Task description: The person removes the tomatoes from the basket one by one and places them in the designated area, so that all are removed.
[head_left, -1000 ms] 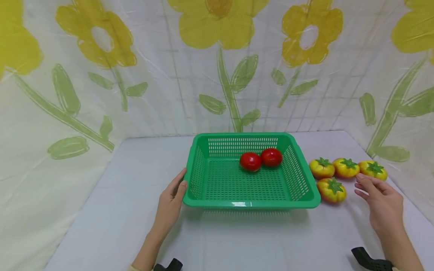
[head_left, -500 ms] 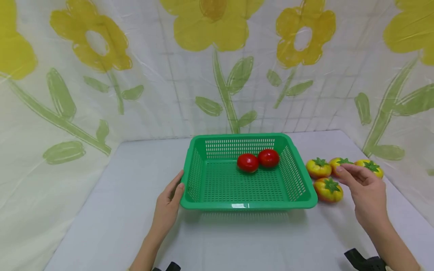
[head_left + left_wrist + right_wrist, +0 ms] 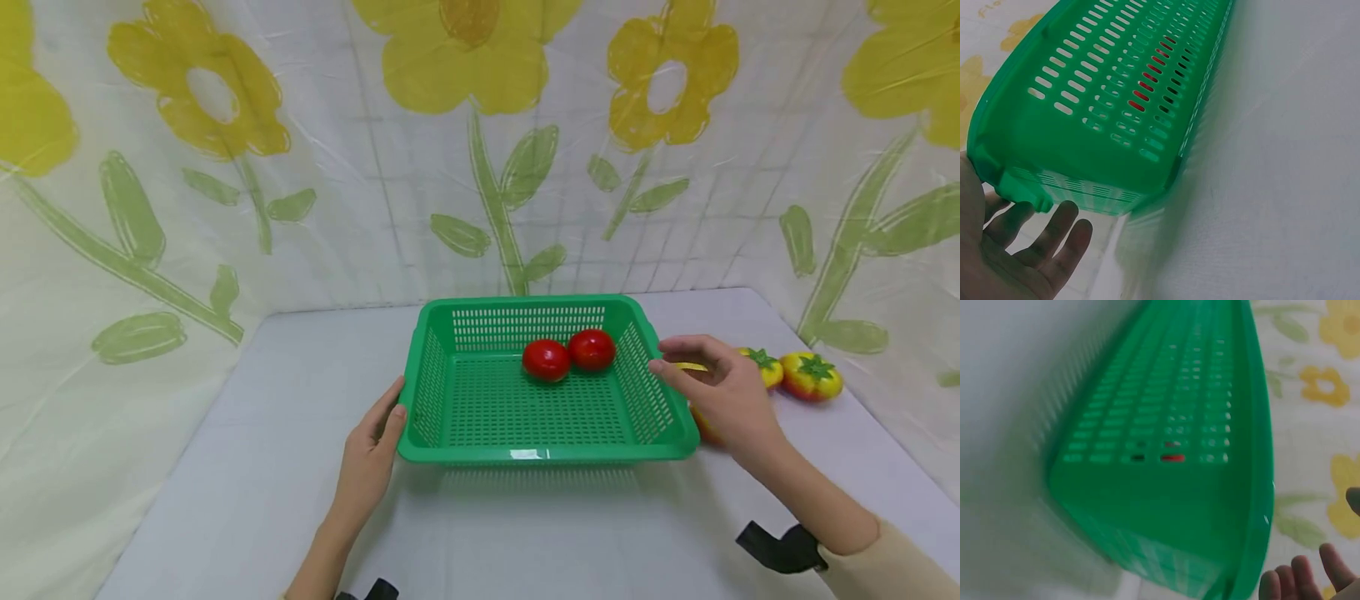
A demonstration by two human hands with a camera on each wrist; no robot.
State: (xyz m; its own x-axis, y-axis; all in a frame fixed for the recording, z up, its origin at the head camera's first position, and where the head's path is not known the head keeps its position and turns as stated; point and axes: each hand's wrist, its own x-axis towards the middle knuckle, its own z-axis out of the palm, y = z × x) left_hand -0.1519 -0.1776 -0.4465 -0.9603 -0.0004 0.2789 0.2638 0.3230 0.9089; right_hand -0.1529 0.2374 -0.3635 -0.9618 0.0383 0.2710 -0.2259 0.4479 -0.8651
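A green slotted plastic basket [image 3: 547, 454] sits mid-table with two glossy red, tomato-like fruits [image 3: 546, 360] inside. At its left side, my left hand [image 3: 367, 458] touches the outer rim, thumb and index finger apart. The left wrist view shows that hand's [image 3: 1038, 250] other fingers relaxed and spread below the basket's [image 3: 1085, 147] flared edge. My right hand [image 3: 723, 396] is beside the right rim, holding nothing, with thumb and fingers apart. In the right wrist view its fingers [image 3: 1302, 575] stand just off the basket's rim [image 3: 1260, 487].
Yellow-and-red fruits with green leafy tops lie right of the basket, including one at the far right [image 3: 812, 377]. Others, such as the low one [image 3: 705, 429], are partly hidden by my right hand. A flower-printed sheet [image 3: 345, 217] hangs behind the white table [image 3: 247, 433].
My right hand has moved left from above the yellow-and-red fruits to the basket's right rim. The left hand stays at the left rim.
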